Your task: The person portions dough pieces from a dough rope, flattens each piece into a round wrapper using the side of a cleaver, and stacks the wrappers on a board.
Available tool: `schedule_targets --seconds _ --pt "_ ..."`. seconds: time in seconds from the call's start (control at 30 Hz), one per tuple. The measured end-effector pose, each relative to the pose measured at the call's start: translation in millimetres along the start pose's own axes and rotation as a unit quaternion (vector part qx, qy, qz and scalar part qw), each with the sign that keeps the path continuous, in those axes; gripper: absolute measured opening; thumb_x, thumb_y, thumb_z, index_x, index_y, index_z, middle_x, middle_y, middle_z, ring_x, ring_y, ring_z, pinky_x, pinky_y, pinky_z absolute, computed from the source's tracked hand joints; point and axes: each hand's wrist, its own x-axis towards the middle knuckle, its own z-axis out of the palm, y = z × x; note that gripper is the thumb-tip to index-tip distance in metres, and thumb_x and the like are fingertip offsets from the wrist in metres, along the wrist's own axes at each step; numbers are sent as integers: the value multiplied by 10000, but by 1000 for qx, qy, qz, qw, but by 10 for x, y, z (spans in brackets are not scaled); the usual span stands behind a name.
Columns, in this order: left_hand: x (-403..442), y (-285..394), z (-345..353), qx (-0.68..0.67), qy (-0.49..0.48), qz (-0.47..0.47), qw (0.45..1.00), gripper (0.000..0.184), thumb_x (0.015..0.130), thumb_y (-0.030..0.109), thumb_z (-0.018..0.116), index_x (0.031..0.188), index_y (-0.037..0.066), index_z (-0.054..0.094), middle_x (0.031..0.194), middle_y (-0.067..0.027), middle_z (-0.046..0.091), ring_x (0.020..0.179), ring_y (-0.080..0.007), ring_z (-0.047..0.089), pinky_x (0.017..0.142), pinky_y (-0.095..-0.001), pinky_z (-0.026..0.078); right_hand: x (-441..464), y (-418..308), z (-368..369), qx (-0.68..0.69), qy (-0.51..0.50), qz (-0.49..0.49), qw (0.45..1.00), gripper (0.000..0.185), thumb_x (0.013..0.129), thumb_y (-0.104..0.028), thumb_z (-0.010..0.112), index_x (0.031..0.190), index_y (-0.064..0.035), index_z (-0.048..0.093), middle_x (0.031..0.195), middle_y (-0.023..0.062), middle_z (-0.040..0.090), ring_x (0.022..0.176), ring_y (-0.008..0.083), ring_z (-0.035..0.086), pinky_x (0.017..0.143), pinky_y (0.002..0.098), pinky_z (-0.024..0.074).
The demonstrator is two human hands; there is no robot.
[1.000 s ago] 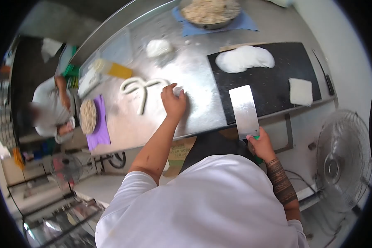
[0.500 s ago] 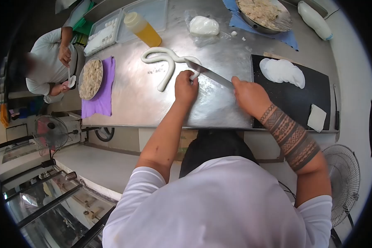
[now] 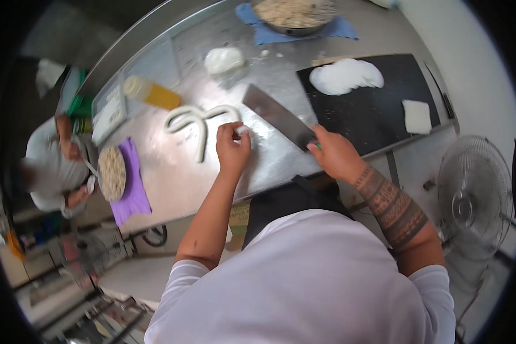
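Note:
A long white dough rope [image 3: 201, 136] lies looped on the steel table. My left hand [image 3: 233, 150] is at its right end, with thumb and fingers closed on a small bit of white dough [image 3: 242, 130]. Whether that bit is still joined to the rope, I cannot tell. My right hand [image 3: 338, 153] grips the handle of a broad-bladed knife [image 3: 278, 117]. The blade points up and left over the table, apart from the rope. Behind the rope sits a wrapped lump of white dough [image 3: 224, 61].
A squeeze bottle of yellow oil [image 3: 153, 93] lies left of centre. On the black board [image 3: 364, 123] are a white dough mass [image 3: 347, 77] and a folded white cloth [image 3: 417, 117]. A filling bowl [image 3: 295, 27] stands behind; a co-worker [image 3: 54, 155] works beside another filled bowl [image 3: 112, 174].
The view has turned and shifted, moving the table within the picture. The knife blade has come away from the dough rope, and my left hand now holds a small bit up at the fingertips.

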Motion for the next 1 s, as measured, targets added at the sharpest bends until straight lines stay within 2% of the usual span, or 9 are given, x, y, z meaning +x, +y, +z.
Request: schedule_targets --seconds 0.13,0.2,0.23,0.33,0.47,0.57,0.73,0.93,1.0 --pt "-22 760 596 -101 -156 89 979 348 891 74 822 1224 36 726 986 -113 705 804 -218 684 755 -350 577 -954 643 48 244 128 160 948 325 1028 -141 689 1297 -24 550 816 86 668 653 207 654 593 410 538" --pt "22 1089 1008 -106 -254 226 934 244 894 85 819 1122 36 745 978 -139 709 843 -297 694 771 -389 568 -1377 752 8 399 102 372 832 298 1034 -128 681 1287 -33 557 785 18 607 587 106 566 508 331 496" --pt "23 1176 1246 -113 -284 268 913 227 889 87 816 1099 38 747 992 -141 715 869 -315 694 793 -400 567 -1561 850 114 430 149 373 809 282 1025 -136 696 1260 -48 568 767 -19 547 541 59 485 452 255 432" --pt "-29 1120 1745 -103 -336 372 859 215 865 87 814 1067 46 754 1022 -134 725 923 -342 693 836 -424 564 -2003 1083 282 503 174 415 738 334 1008 -165 731 1273 -33 577 757 -5 571 526 79 506 460 280 456" --pt "-12 1096 1733 10 -401 425 811 266 833 137 834 1082 67 774 1116 -110 739 1070 -360 668 955 -473 529 -2355 1211 443 493 150 413 751 306 1010 -202 737 1222 -22 611 740 -19 566 520 79 501 454 278 446" --pt "167 1494 1613 131 -400 511 749 437 889 400 804 1204 97 782 1430 -187 642 1358 -454 543 1158 -611 384 -2346 1243 142 414 126 407 805 307 1017 -231 736 1203 -12 629 731 -16 571 512 77 504 445 279 437" --pt "-151 1796 2215 159 -364 478 784 934 946 805 514 1657 204 439 1764 -291 161 1620 -539 138 1275 -710 88 -1873 1419 -1005 395 258 334 816 345 1044 -341 718 1166 -28 638 720 -10 568 507 77 508 443 277 418" --pt "-322 1847 2428 187 -421 454 763 994 934 840 485 1713 247 313 1756 -300 176 1622 -530 141 1287 -685 96 -1380 2004 -1299 472 461 226 717 363 1082 -410 660 1124 -57 588 744 13 564 516 92 504 478 285 441" --pt "-319 1875 2516 177 -421 461 761 1004 928 843 491 1715 246 307 1757 -295 180 1624 -524 146 1288 -683 100 -1369 2428 -836 501 405 306 701 365 1078 -416 658 1126 -62 579 753 22 569 518 98 506 471 295 441"
